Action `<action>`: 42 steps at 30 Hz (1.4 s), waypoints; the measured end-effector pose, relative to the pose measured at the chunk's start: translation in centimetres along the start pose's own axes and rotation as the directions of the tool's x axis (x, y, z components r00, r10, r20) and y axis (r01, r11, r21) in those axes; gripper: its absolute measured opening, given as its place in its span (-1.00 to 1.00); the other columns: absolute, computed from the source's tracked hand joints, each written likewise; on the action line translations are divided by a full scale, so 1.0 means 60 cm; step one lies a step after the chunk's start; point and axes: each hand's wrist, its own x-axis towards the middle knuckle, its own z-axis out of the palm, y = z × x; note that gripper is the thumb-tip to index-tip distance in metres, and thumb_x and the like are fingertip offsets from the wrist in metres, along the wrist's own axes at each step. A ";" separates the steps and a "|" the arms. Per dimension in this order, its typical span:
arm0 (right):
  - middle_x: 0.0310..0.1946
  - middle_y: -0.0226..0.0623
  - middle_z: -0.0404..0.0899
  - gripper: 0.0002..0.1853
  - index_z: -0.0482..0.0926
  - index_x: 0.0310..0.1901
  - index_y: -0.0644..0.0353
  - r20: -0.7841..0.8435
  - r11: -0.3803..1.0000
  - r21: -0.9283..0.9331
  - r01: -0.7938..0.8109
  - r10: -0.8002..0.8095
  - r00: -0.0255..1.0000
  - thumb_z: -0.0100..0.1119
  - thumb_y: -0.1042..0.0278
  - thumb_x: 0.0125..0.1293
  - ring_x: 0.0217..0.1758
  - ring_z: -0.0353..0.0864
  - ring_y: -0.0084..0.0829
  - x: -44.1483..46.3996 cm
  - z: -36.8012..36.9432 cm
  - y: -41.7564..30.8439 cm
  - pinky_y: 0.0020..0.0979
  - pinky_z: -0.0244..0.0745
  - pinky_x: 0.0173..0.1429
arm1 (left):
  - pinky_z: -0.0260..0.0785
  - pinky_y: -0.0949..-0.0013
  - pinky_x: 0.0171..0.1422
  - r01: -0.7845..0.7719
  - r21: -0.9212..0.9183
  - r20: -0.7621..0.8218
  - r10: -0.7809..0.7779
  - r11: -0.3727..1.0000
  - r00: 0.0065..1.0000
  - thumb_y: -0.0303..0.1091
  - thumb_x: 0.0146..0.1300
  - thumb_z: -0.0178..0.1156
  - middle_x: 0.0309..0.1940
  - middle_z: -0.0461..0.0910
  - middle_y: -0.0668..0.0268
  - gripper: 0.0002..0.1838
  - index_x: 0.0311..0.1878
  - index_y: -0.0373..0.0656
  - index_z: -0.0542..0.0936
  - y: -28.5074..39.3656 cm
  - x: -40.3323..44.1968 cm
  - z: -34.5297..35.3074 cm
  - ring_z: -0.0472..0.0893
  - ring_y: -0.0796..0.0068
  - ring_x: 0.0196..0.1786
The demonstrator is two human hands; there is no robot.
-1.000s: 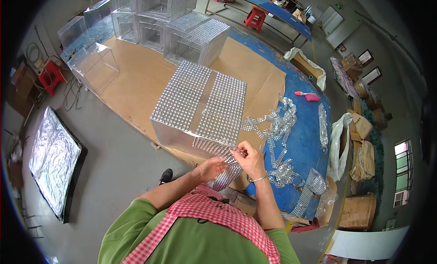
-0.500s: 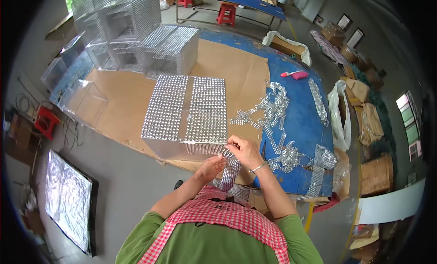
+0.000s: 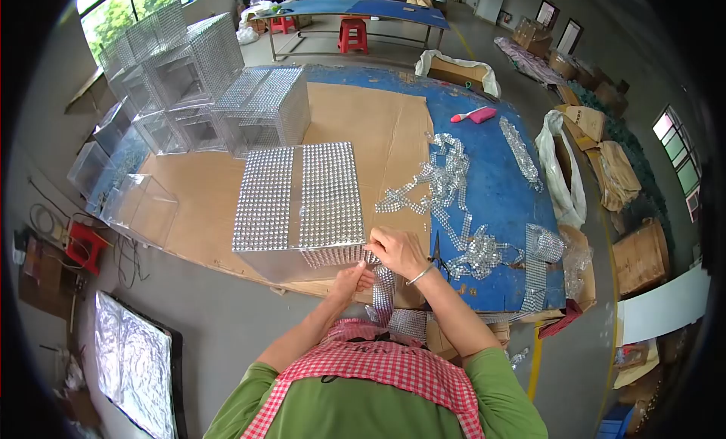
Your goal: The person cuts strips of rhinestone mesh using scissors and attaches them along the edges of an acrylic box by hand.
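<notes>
We locate the transparent rectangular box, faced on top with two panels of silver rhinestones (image 3: pixel 297 201), on the brown cardboard sheet (image 3: pixel 370 121) near the front edge of the blue work table (image 3: pixel 495 201). A plain band separates the two panels. A silver rhinestone strip (image 3: pixel 384 289) runs along the upper part of the box's near face to the right-hand corner, then hangs below the table edge. At that corner we find the right hand (image 3: pixel 399 253) with thumb and fingers pinched together on the strip. Just below, the left hand (image 3: pixel 351 282) is partly curled, its thumb raised against the strip; we cannot tell whether it grips. To the right, we note dark-handled scissors (image 3: pixel 436 259) and a tangle of loose silver rhinestone strips (image 3: pixel 448 178). Behind the box, we identify stacked transparent rhinestone-covered boxes (image 3: pixel 198 80).
</notes>
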 end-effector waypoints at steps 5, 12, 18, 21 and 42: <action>-0.56 -0.25 0.46 -0.81 0.40 -0.45 0.16 -0.014 0.999 0.030 -0.013 0.014 1.000 0.17 0.26 0.06 -0.48 0.50 -0.16 0.001 -0.005 -0.002 -0.20 0.34 -0.43 | 0.34 0.52 -0.40 0.191 0.105 -0.134 -0.176 0.976 0.975 -0.07 0.26 0.07 -0.57 0.57 0.28 -0.60 -0.34 -0.29 0.59 0.007 -0.021 -0.006 0.51 0.55 -0.54; -0.53 -0.24 0.46 -0.81 0.43 -0.44 0.15 -0.025 0.999 0.034 0.010 -0.009 1.000 0.16 0.24 0.07 -0.46 0.50 -0.15 -0.002 0.002 0.007 -0.19 0.35 -0.41 | 0.26 0.34 -0.24 -0.517 0.851 0.189 0.865 0.093 0.466 -0.22 0.07 0.23 -0.43 0.52 0.35 -0.82 -0.30 -0.08 0.59 0.084 -0.130 0.004 0.50 0.36 -0.26; -0.53 -0.26 0.46 -0.81 0.44 -0.46 0.15 -0.026 1.000 0.001 -0.002 0.002 1.000 0.17 0.23 0.06 -0.45 0.50 -0.15 -0.001 -0.003 0.002 -0.20 0.35 -0.40 | 0.10 0.26 0.01 -0.249 0.942 0.299 0.901 -0.226 0.314 -0.24 -0.04 0.28 -0.32 0.50 0.45 -0.80 -0.32 -0.02 0.56 0.202 -0.129 0.003 0.42 0.38 -0.12; -0.53 -0.26 0.47 -0.79 0.45 -0.48 0.16 -0.006 1.000 0.007 -0.027 0.027 1.000 0.18 0.21 0.05 -0.44 0.51 -0.15 0.000 -0.007 0.001 -0.20 0.35 -0.39 | 0.10 0.27 0.03 -0.246 0.936 0.329 0.871 -0.251 0.365 -0.21 -0.02 0.26 -0.34 0.50 0.48 -0.82 -0.32 0.01 0.57 0.204 -0.126 0.000 0.44 0.45 -0.12; -0.67 -0.34 0.49 -0.70 0.56 -0.48 0.29 0.480 0.838 0.398 -0.373 0.157 0.863 0.24 0.16 0.03 -0.56 0.41 -0.60 0.001 -0.013 0.068 -0.47 0.32 -0.43 | 0.12 0.25 0.08 -0.383 0.842 0.525 0.739 -0.379 0.422 -0.31 0.00 0.26 -0.36 0.50 0.51 -0.77 -0.21 0.02 0.58 0.220 -0.099 0.039 0.46 0.51 -0.23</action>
